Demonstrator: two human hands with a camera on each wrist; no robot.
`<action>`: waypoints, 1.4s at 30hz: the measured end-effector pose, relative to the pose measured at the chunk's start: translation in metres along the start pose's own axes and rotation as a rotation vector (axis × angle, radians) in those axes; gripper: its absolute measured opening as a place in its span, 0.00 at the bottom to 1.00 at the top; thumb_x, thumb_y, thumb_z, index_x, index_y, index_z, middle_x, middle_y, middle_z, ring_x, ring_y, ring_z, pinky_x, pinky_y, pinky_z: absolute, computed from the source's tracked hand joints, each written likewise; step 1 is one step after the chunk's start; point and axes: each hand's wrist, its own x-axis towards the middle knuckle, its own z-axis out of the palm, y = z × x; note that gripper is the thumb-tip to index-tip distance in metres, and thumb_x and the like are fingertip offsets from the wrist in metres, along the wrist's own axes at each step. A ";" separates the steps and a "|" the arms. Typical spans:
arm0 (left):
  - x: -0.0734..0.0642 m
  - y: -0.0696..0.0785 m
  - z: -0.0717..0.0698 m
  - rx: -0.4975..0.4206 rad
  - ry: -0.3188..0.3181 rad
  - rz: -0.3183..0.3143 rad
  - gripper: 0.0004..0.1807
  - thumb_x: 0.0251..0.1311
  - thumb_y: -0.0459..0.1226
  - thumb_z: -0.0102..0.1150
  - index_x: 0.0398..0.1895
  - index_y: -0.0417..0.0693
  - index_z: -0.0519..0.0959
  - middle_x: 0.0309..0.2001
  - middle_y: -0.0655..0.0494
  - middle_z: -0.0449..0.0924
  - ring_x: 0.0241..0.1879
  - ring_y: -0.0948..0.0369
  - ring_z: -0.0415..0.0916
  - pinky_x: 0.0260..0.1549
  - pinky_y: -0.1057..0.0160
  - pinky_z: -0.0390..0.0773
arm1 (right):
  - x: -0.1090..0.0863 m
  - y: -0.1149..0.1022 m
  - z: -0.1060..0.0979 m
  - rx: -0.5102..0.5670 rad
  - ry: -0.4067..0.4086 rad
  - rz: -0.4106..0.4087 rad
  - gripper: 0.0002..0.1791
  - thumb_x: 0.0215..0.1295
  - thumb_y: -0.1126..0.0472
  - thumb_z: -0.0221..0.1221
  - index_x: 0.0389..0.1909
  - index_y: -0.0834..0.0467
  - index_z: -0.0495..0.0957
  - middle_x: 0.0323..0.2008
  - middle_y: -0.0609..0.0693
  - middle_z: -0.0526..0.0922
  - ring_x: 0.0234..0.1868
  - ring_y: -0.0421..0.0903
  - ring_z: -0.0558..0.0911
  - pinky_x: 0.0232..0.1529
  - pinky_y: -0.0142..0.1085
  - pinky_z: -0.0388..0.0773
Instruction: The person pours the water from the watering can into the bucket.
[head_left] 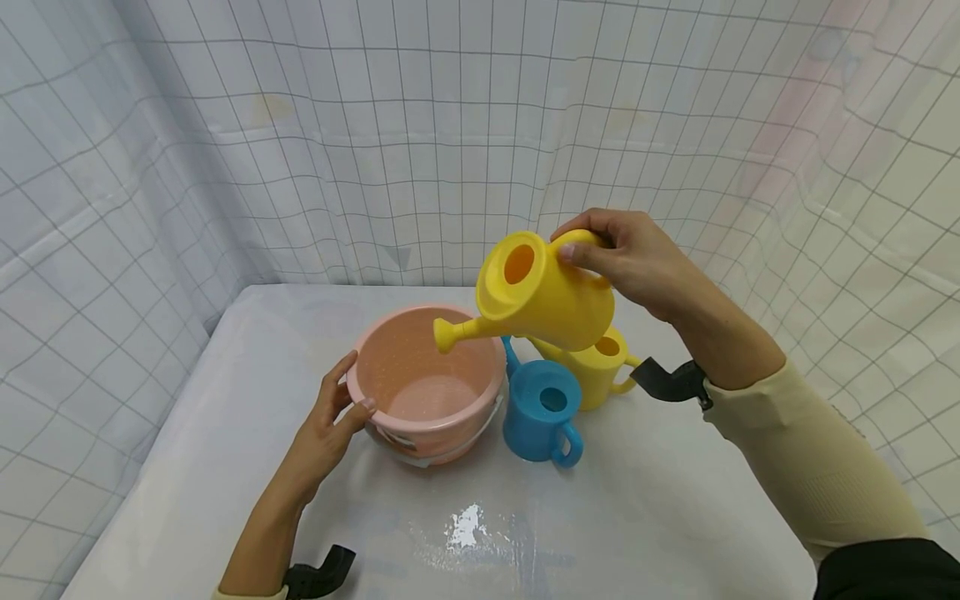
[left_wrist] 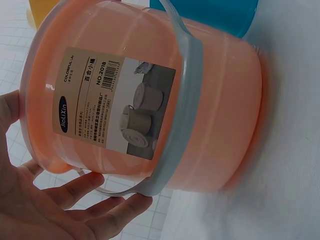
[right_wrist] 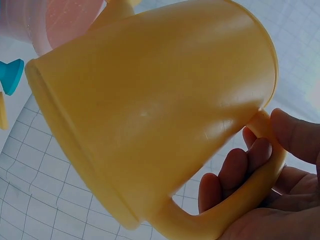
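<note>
My right hand (head_left: pixel 626 254) grips the handle of a yellow watering can (head_left: pixel 562 304). The can is tipped left, its spout over the pink bucket (head_left: pixel 429 417); no stream of water can be made out. In the right wrist view, fingers curl round the can's handle (right_wrist: pixel 240 210). My left hand (head_left: pixel 330 429) holds the bucket by its left rim, thumb on the near edge. The left wrist view shows a paper label (left_wrist: pixel 115 102) and a pale bail handle (left_wrist: pixel 182 115) on the bucket's side, with fingertips (left_wrist: pixel 142 200) against the bail.
A blue watering can (head_left: pixel 542 417) stands just right of the bucket. Behind it stands a second yellow watering can (head_left: pixel 596 379), partly hidden by the raised one. Wet patches glisten on the white tabletop (head_left: pixel 465 529). Grid-patterned curtains (head_left: pixel 450 142) enclose the back and sides.
</note>
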 end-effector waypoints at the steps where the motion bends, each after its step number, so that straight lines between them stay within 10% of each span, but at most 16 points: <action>1: 0.000 0.000 0.000 0.000 0.001 0.000 0.38 0.68 0.44 0.48 0.73 0.77 0.40 0.69 0.42 0.56 0.70 0.44 0.54 0.60 0.38 0.65 | 0.000 0.000 0.000 -0.002 0.000 0.000 0.15 0.67 0.55 0.56 0.50 0.58 0.76 0.42 0.53 0.79 0.40 0.49 0.75 0.41 0.34 0.77; 14: 0.000 -0.001 -0.001 0.018 -0.003 0.004 0.37 0.69 0.45 0.48 0.73 0.77 0.40 0.71 0.44 0.54 0.70 0.46 0.55 0.55 0.58 0.70 | 0.001 -0.004 0.000 -0.024 -0.009 0.008 0.15 0.67 0.54 0.55 0.49 0.57 0.77 0.43 0.53 0.80 0.41 0.49 0.76 0.43 0.34 0.77; 23: -0.001 0.000 0.000 0.011 0.003 0.003 0.37 0.69 0.45 0.48 0.73 0.77 0.40 0.71 0.43 0.55 0.70 0.45 0.55 0.58 0.44 0.67 | 0.002 -0.005 0.000 -0.041 -0.008 0.009 0.14 0.68 0.55 0.55 0.49 0.57 0.77 0.42 0.53 0.79 0.41 0.49 0.75 0.44 0.35 0.76; 33: -0.001 0.001 0.000 0.019 0.003 -0.005 0.37 0.68 0.45 0.49 0.72 0.78 0.41 0.70 0.44 0.56 0.70 0.46 0.55 0.54 0.64 0.70 | 0.003 -0.007 0.001 -0.050 -0.007 0.005 0.14 0.67 0.55 0.55 0.49 0.57 0.77 0.43 0.53 0.80 0.40 0.48 0.77 0.43 0.34 0.77; 42: -0.002 0.001 0.001 0.007 0.003 0.005 0.37 0.69 0.45 0.48 0.73 0.77 0.40 0.70 0.42 0.55 0.70 0.45 0.55 0.58 0.43 0.67 | 0.004 -0.007 0.001 -0.061 -0.007 0.002 0.14 0.68 0.56 0.55 0.49 0.58 0.77 0.43 0.54 0.80 0.39 0.49 0.77 0.42 0.33 0.78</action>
